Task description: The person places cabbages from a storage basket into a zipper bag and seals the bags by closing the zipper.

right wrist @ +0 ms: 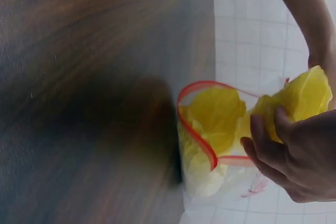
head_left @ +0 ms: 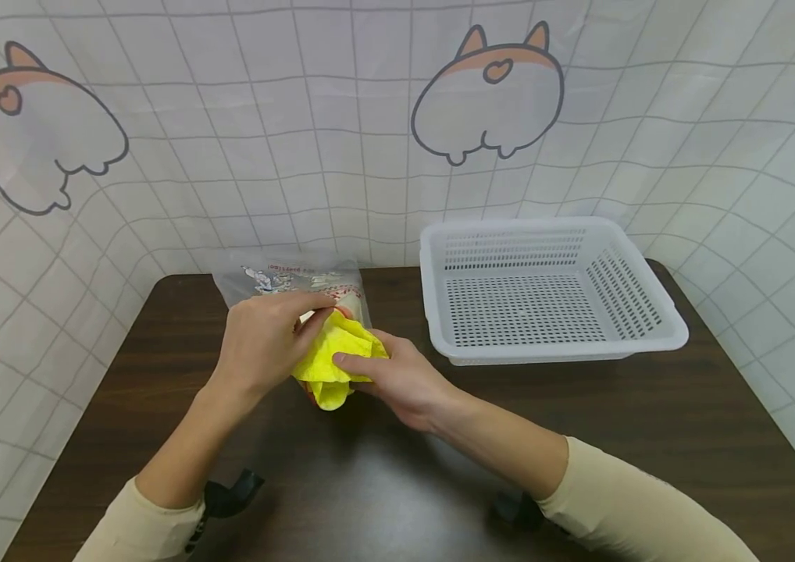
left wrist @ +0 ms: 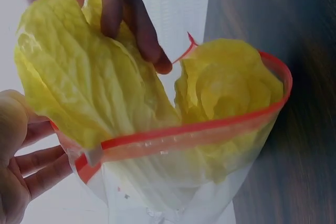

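Note:
A clear plastic zip bag (head_left: 294,273) with a red rim and red print lies on the table, its mouth toward me. Inside the bag, yellow cabbage leaves (left wrist: 231,82) show at the opening. One yellow cabbage leaf (head_left: 337,343) sticks out of the mouth, its paler base still within the bag in the left wrist view. My right hand (head_left: 404,382) grips this leaf, thumb on top and fingers beneath. At the rim's far left side my left hand (head_left: 264,336) pinches the bag's edge between thumb and fingers, close beside the leaf.
To the right of the bag stands a white perforated plastic basket (head_left: 524,312) near the table's back edge. The dark wooden table (head_left: 383,484) reaches toward me. Behind it hangs a white gridded curtain (head_left: 341,133) with cartoon animals.

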### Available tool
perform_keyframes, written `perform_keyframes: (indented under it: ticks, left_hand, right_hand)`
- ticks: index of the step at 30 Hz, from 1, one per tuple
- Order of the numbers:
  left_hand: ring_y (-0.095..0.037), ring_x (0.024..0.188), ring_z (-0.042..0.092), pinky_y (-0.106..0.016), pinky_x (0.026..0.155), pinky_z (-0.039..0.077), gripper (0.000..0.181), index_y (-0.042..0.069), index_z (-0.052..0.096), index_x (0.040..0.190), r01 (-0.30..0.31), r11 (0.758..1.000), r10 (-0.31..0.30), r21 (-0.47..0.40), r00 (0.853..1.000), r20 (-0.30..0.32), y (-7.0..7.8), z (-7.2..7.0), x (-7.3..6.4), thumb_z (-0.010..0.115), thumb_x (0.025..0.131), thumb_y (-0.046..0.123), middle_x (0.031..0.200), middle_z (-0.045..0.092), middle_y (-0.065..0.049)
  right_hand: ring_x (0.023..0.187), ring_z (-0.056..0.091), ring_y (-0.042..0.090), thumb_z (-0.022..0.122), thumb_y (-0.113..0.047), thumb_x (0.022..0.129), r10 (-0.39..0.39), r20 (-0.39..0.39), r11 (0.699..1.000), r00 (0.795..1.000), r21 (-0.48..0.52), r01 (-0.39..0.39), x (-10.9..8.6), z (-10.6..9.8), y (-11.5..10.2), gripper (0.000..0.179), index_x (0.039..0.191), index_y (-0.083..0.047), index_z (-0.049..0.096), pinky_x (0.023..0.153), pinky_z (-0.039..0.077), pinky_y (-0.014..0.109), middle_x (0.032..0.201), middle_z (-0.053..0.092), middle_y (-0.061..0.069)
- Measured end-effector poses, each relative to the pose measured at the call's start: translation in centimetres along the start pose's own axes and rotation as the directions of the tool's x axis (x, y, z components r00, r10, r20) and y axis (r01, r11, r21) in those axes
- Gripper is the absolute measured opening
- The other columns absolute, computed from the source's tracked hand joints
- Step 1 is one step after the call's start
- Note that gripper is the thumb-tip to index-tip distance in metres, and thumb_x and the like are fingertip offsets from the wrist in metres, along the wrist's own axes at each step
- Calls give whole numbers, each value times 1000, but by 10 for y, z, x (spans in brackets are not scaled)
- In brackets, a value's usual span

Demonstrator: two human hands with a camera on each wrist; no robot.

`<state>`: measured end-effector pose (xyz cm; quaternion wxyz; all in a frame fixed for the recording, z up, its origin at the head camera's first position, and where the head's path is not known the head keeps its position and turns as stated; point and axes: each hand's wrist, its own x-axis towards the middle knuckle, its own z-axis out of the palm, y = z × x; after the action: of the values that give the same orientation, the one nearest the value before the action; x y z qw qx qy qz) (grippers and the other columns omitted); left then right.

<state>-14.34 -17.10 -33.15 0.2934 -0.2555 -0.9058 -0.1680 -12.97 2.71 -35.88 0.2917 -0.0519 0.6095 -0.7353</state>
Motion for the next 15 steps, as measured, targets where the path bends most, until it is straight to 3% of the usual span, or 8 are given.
perform_keyframes:
  ticks: [2,9,15]
  left_hand:
    - [-13,49,48,-27,46,39,17,11,83,104,3,1000,-3,0,1000,-1,0,0,0,84,87,14,87,81,-5]
    - [-12,48,45,-26,46,38,16,12,84,103,8,1000,-8,-3,1000,0,1,1,0,84,88,16,85,80,-3]
    - [-13,51,52,-27,47,41,16,15,84,104,13,1000,-13,-6,1000,-11,1,0,2,85,87,15,85,80,-2]
  right_hand:
    - [108,66,22,71,-15,99,10,-1,999,1000,33,-10,0,3,1,50,143,-4,51,105,55,41,130,61,12]
    - [104,72,30,70,-16,100,93,-1,992,996,89,-93,2,7,3,55,146,-11,42,88,59,57,131,57,17]
    - [111,67,31,67,-6,99,65,-109,987,992,154,-48,5,9,4,50,146,-8,47,90,60,53,133,55,17]
